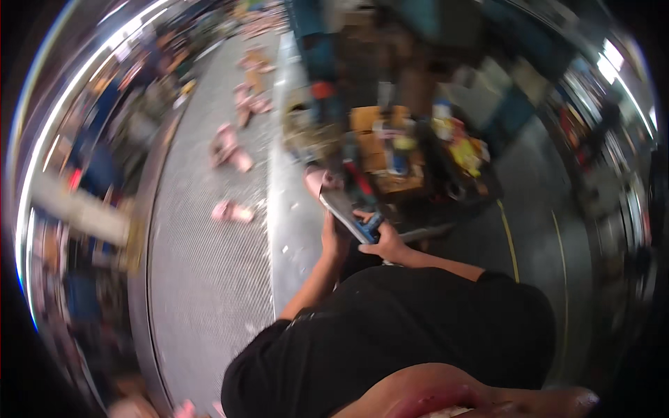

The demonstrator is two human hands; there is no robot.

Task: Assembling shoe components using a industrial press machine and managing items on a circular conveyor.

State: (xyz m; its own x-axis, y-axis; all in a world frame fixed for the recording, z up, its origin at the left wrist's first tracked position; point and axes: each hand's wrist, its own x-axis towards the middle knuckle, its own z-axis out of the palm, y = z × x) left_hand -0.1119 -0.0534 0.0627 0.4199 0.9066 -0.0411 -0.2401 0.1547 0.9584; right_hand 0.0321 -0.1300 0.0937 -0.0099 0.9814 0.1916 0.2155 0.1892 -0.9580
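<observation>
Close in front of my body I hold a pink sandal, its pink toe part pointing away to the far left. A pale grey edge runs back from it to a blue piece at the heel end, which looks like part of a shoe last, though blur hides the detail. My left hand is closed along its left side, with the fingers partly hidden behind it. At the blue heel end, my right hand grips with thumb and fingers wrapped round.
On my left runs a grey ribbed conveyor belt with several pink sandals on it. A metal ledge borders it. Ahead stands a dark machine with a cluttered shelf of brown boxes and bottles. Yellow lines mark the floor at right.
</observation>
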